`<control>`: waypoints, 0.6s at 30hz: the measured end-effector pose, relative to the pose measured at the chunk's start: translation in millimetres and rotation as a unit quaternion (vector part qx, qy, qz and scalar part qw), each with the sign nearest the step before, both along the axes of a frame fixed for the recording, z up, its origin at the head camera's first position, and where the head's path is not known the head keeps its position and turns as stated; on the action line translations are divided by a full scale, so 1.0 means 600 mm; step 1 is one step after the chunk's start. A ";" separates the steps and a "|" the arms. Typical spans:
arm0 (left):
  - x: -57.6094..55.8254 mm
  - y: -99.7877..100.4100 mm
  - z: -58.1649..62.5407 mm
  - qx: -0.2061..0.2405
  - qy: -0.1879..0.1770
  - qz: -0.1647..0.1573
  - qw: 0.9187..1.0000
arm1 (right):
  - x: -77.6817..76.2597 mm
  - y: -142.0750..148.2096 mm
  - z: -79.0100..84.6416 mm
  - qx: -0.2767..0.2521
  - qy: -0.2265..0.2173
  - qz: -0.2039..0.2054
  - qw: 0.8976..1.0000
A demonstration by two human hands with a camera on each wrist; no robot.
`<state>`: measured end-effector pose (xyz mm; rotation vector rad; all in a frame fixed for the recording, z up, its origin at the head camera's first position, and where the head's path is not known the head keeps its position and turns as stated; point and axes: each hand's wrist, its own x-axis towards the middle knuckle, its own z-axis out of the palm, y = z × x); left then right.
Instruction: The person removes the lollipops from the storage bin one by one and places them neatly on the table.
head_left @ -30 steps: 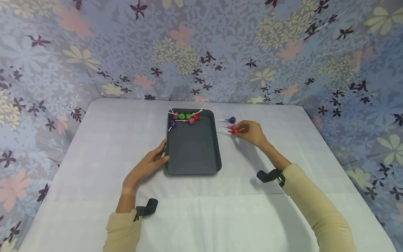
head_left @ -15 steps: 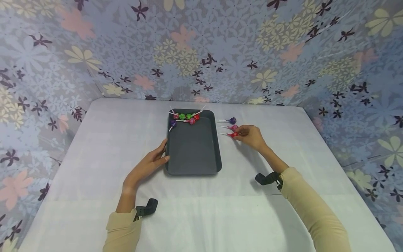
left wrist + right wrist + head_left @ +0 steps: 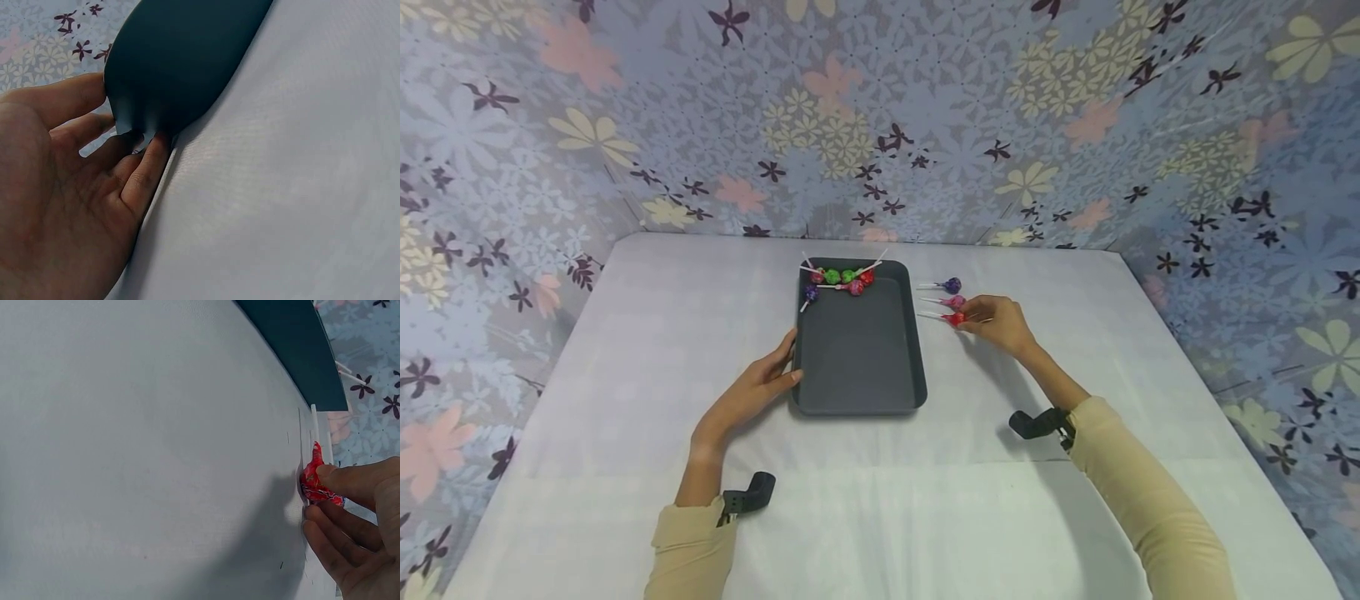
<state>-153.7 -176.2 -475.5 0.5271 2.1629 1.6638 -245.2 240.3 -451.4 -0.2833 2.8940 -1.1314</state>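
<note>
On the white-covered table lies a dark grey tray (image 3: 861,358). My left hand (image 3: 751,398) holds its left side, thumb at the rim and fingers against the edge, as the left wrist view shows. To the tray's right, my right hand (image 3: 1000,323) pinches a red-wrapped lollipop (image 3: 314,478) by its head, the stick pointing toward the tray. Just beyond it are a pink lollipop (image 3: 953,302) and a purple lollipop (image 3: 952,285), laid in a row with sticks to the left. The right fingertips are close to the pink one; whether they touch it I cannot tell.
Several lollipops, among them a green lollipop (image 3: 832,277), a red lollipop (image 3: 867,277) and a purple lollipop (image 3: 811,292), sit at the tray's far end, some sticks over the rim. Floral cloth (image 3: 925,125) hangs behind the white table (image 3: 880,508).
My right hand has brought the red lollipop slightly nearer to me, setting it apart from the pink one; it has hardly moved in the last half second. The left hand and tray stay put.
</note>
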 end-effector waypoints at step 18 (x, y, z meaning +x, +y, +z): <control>-0.002 -0.002 -0.002 0.001 0.008 -0.005 1.000 | -0.013 -0.008 0.029 0.031 0.015 -0.002 0.999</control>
